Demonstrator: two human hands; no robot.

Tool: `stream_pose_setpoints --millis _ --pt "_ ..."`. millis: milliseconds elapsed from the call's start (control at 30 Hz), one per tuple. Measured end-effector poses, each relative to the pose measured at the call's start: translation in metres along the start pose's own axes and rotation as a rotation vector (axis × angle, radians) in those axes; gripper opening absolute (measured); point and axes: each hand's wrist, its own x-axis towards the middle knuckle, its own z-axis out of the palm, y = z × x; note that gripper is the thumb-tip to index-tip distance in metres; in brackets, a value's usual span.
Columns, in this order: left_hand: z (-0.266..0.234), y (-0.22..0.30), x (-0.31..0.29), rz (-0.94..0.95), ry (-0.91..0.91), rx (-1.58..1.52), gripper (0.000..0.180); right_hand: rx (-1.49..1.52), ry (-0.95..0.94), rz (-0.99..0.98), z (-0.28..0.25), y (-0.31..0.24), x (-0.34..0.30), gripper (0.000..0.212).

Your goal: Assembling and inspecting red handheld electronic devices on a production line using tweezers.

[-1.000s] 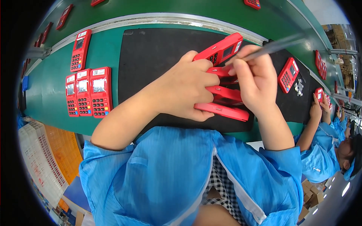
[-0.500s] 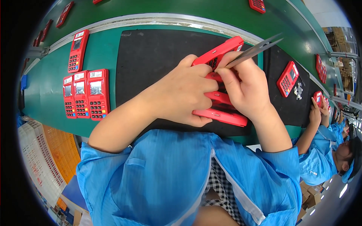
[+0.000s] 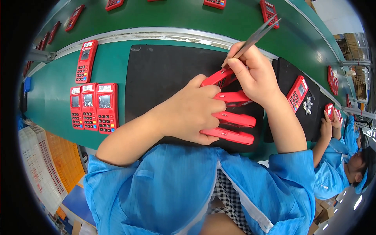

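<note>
My left hand is closed around several red payment terminals, its fingers spread between them. They are fanned out with their narrow sides up: the nearest terminal, a second, a third and a tilted farthest terminal. My right hand pinches metal tweezers above the farthest terminal. The two prongs stand apart, pointing up and away to the right. The lower end of the tweezers is at the far edge of that terminal; whether it touches I cannot tell.
A black mat lies under my hands. Three red terminals lie side by side at the left, another terminal beyond them. At the right are a terminal and small pale pieces. A co-worker handles a terminal farther right.
My right hand and the tweezers have moved away from my left fingers to the far edge of the farthest terminal. That terminal sits lower in the fan. The head view has shifted slightly.
</note>
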Motion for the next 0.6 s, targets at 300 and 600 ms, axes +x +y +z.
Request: stream_pose_setpoints --millis 300,600 --pt "-0.005 0.000 0.002 -0.013 -0.034 0.006 0.028 0.013 0.002 0.029 -0.002 -0.002 0.002 0.008" --pt "-0.003 0.000 -0.001 -0.009 -0.028 0.004 0.027 -0.281 -0.355 -0.151 -0.016 -0.019 0.024 0.007"
